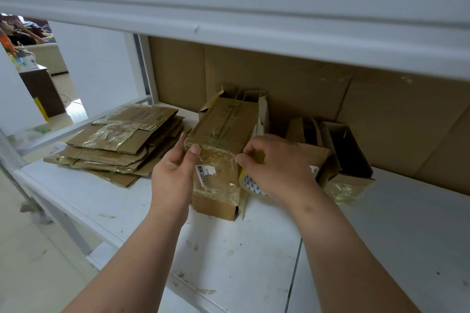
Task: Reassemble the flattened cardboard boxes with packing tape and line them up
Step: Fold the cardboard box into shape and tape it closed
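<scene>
A brown cardboard box (223, 132) lies on its side on the white shelf (244, 249), its taped end facing me. My left hand (175, 175) holds the box's left edge, thumb pressed on the shiny tape near the top corner. My right hand (277, 165) grips a roll of clear packing tape (250, 184) against the box's right edge, with thumb and forefinger pinching at the tape there. A stack of flattened boxes (122, 145) lies to the left. Two assembled boxes (338, 155) stand open-topped to the right, partly hidden by my right hand.
A large cardboard sheet (318, 89) lines the back of the shelf. The upper shelf's white edge (254, 33) hangs low overhead. The shelf's front edge runs diagonally at the left, with tiled floor (30, 249) below. Another room shows at far left.
</scene>
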`<act>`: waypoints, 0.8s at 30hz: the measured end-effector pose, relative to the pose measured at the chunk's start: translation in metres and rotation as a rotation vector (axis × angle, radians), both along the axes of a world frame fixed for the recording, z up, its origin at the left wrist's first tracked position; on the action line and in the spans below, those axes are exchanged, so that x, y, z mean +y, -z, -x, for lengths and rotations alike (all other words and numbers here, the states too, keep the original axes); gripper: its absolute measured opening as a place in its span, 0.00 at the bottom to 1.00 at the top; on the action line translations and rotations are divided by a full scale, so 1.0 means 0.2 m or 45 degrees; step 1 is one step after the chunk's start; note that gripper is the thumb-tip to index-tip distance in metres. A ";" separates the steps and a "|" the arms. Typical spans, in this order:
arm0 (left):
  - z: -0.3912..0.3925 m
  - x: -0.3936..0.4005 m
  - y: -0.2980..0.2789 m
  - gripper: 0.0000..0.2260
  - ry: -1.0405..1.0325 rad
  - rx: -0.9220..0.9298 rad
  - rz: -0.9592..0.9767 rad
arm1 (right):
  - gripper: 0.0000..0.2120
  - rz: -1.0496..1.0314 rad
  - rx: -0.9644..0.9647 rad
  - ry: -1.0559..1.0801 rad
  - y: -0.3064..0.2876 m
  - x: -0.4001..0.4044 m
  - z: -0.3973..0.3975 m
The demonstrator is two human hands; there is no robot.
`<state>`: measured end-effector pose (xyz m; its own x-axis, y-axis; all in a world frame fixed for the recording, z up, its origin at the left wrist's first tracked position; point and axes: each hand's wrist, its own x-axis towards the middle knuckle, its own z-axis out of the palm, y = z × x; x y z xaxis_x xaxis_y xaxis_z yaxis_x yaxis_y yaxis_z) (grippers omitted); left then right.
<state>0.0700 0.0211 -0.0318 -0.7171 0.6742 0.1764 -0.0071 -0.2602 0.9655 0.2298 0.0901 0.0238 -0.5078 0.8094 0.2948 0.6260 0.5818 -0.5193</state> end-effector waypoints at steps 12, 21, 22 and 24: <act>0.13 -0.12 -0.01 0.10 0.052 0.083 0.089 | 0.11 -0.123 -0.159 0.076 -0.01 -0.21 0.10; 0.08 -0.15 -0.02 0.61 0.212 0.493 0.340 | 0.09 0.312 0.197 -0.026 -0.01 -0.27 0.03; 0.08 -0.14 -0.02 0.61 0.201 0.525 0.342 | 0.11 0.396 0.261 -0.038 -0.01 -0.28 0.01; 0.09 -0.14 -0.03 0.62 0.212 0.561 0.372 | 0.14 0.458 0.330 -0.070 -0.01 -0.30 -0.03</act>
